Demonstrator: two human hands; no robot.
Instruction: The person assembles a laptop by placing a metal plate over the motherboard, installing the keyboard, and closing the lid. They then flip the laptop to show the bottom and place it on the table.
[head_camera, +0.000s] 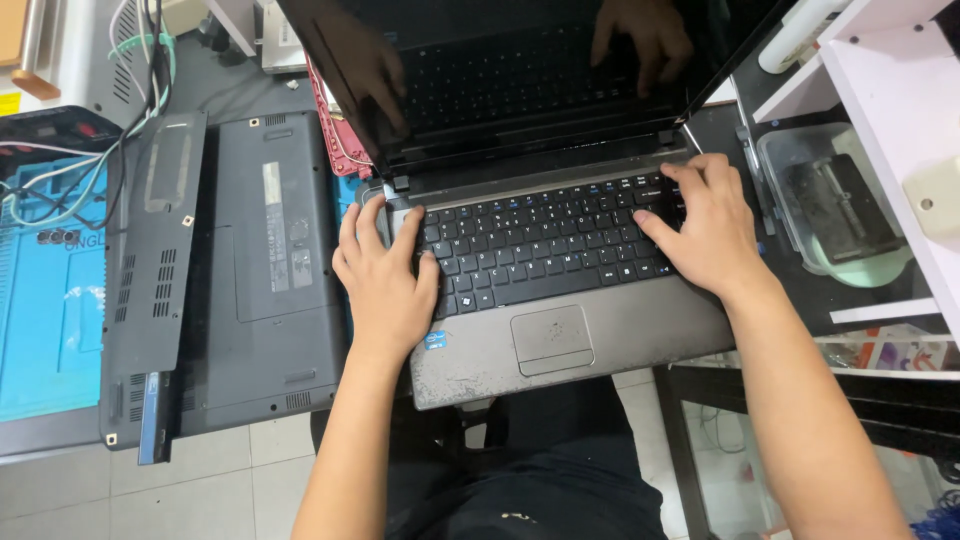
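Note:
An open grey laptop (560, 340) with a black keyboard (545, 240) and a dark, switched-off screen (520, 70) rests in front of me, its front edge hanging over my lap. My left hand (385, 280) lies flat on the left end of the keyboard, fingers spread toward the hinge corner. My right hand (705, 225) lies on the right end of the keyboard, fingers curled over the keys. Neither hand holds anything. Both hands are mirrored in the screen.
A second dark laptop (270, 270) lies upside down to the left, with a loose bottom cover panel (150, 280) beside it on a blue mat (50, 320). Cables (130, 90) run behind. A clear plastic container (830, 210) and white shelving (890, 100) stand at right.

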